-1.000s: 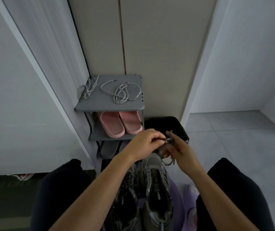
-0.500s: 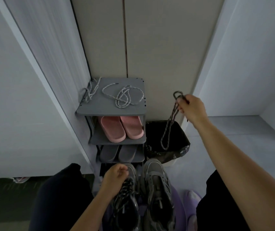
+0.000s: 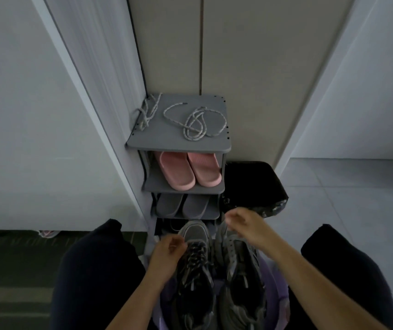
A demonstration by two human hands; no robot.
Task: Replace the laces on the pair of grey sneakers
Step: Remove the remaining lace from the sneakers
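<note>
pale laces (image 3: 191,131) on rack (image 3: 166,136); black bin (image 3: 255,182) behind sneakers (image 3: 195,234)

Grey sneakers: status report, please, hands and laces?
Left hand at dark lace of left sneaker, grip unclear. Right hand empty over unlaced right sneaker. New laces on shelf. Nothing blocking.

I see left sneaker (image 3: 195,267), grey, toe pointing away, threaded with dark laces (image 3: 196,254). Right sneaker (image 3: 240,272) touches it alongside, same pose, unlaced. Two pale speckled laces (image 3: 197,122) lie loosely coiled, apart, on top shelf (image 3: 166,138).
</note>
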